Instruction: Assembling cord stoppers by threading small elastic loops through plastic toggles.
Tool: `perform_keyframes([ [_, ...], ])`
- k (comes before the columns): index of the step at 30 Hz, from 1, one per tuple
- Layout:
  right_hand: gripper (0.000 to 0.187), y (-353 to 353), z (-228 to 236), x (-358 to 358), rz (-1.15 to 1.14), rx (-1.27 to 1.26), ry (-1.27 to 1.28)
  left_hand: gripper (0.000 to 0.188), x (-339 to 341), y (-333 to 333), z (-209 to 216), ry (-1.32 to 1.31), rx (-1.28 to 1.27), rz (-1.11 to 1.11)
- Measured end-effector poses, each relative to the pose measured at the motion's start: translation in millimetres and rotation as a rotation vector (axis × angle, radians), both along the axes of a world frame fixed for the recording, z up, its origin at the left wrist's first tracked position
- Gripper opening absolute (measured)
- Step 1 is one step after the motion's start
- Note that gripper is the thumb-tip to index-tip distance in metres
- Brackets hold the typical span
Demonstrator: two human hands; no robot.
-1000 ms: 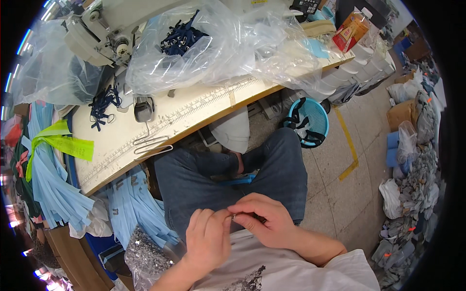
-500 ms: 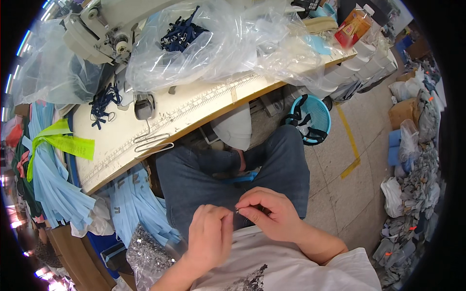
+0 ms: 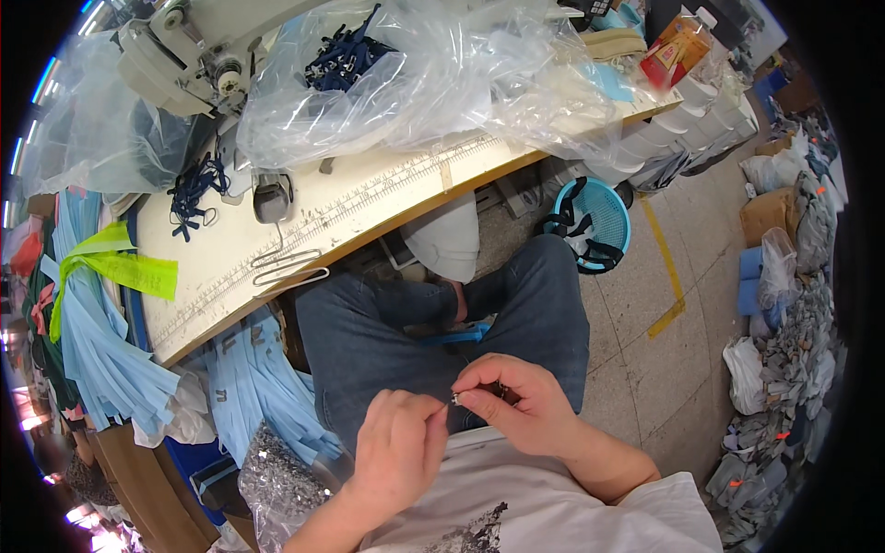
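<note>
Above my lap, my left hand [image 3: 398,444] and my right hand [image 3: 524,407] work close together with bent fingers. A small metallic piece [image 3: 456,399] shows at my right thumb and forefinger; it is too small to name. Something dark [image 3: 503,392] lies within the curl of my right fingers. My left thumb and forefinger are pinched beside the metallic piece, and I cannot make out what they hold. Left of my lap, light blue fabric strips [image 3: 253,387] with small dark metal bits hang down, by a clear bag of small shiny metal parts [image 3: 281,484].
The white worktable [image 3: 369,198] with ruler markings carries a sewing machine [image 3: 161,64], navy straps [image 3: 346,60] on clear plastic bags [image 3: 442,83], and a bent wire holder [image 3: 290,267]. A blue basket [image 3: 613,217] stands on the floor. Grey fabric pieces [image 3: 784,369] are heaped at right.
My hands shift slightly, and the fingertips draw a little apart. More of the metallic piece and of the dark thing in my right hand shows now.
</note>
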State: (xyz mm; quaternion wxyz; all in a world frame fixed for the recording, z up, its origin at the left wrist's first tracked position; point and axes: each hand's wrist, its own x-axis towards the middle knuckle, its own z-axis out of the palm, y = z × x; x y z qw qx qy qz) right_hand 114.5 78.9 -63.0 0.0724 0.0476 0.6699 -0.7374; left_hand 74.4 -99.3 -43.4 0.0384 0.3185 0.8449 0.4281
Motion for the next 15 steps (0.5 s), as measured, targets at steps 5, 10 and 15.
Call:
perform_keyframes([
  [5,0.013,0.2,-0.9,-0.2,0.013,0.036,0.039,0.024,-0.3,-2.9,-0.7,0.017,-0.043,-0.028],
  [10,0.012,3.7,1.7,-4.8,0.045,0.132,0.083,0.026,-2.1,-5.3,2.8,0.077,-0.145,-0.068],
  [15,0.011,4.6,3.4,-9.1,0.062,0.169,0.125,0.028,-3.7,-6.0,6.1,0.139,-0.246,-0.1],
])
